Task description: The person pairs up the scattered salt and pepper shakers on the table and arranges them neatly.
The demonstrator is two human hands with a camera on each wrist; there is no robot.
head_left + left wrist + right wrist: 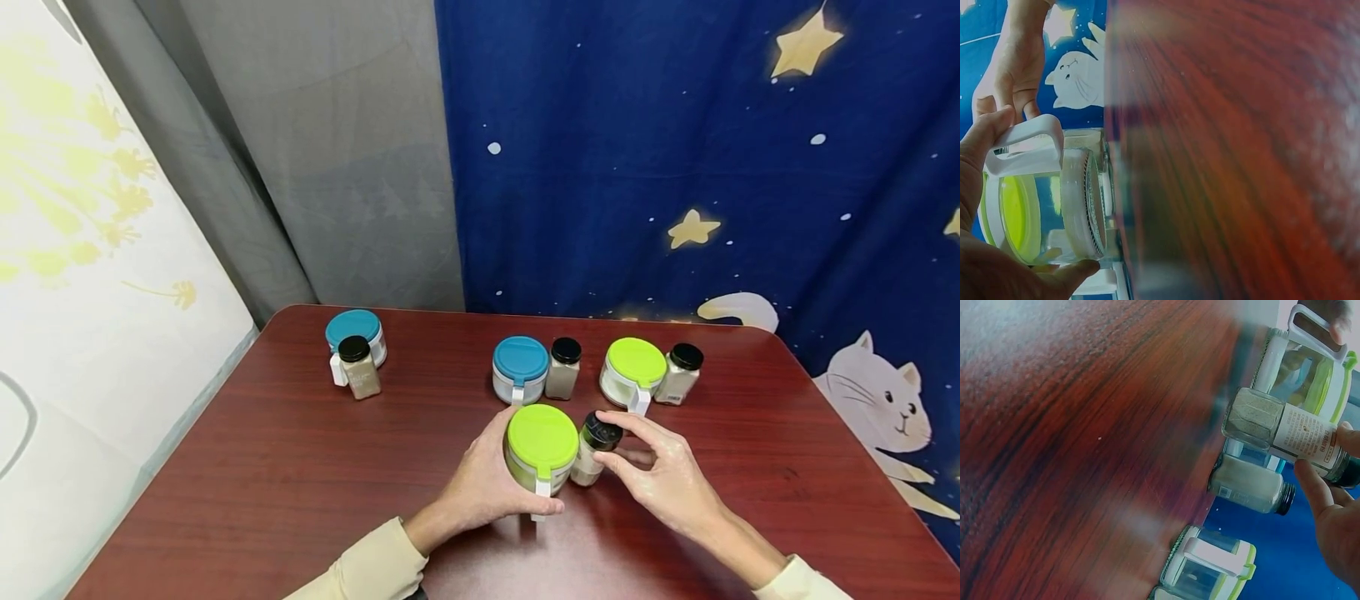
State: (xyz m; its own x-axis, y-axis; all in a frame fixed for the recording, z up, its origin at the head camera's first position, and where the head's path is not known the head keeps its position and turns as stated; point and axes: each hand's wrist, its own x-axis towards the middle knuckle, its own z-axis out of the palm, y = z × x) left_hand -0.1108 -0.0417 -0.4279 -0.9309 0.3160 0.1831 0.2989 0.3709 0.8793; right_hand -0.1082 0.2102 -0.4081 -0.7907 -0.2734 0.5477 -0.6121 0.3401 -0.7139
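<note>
In the head view, my left hand (480, 483) wraps round a glass jar with a lime-green lid (543, 437), its thumb by the white handle (1025, 140). The jar is clear, as the left wrist view shows. Just to its right, my right hand (667, 475) holds a spice bottle (587, 468) by its black cap and upper side. Greyish powder fills the bottle's lower part, and a printed label (1304, 436) wraps its upper part. Bottle and jar stand side by side, upright, at table level. Whether their bases touch the wood I cannot tell.
Behind the hands stand a blue-lidded jar (520, 371) with a black-capped bottle (562, 377), and a green-lidded jar (633, 367) with another bottle (678, 379). Far left, a bottle (362, 377) stands before a blue-lidded jar (354, 327). Curtains (600, 167) hang behind the brown table (300, 483).
</note>
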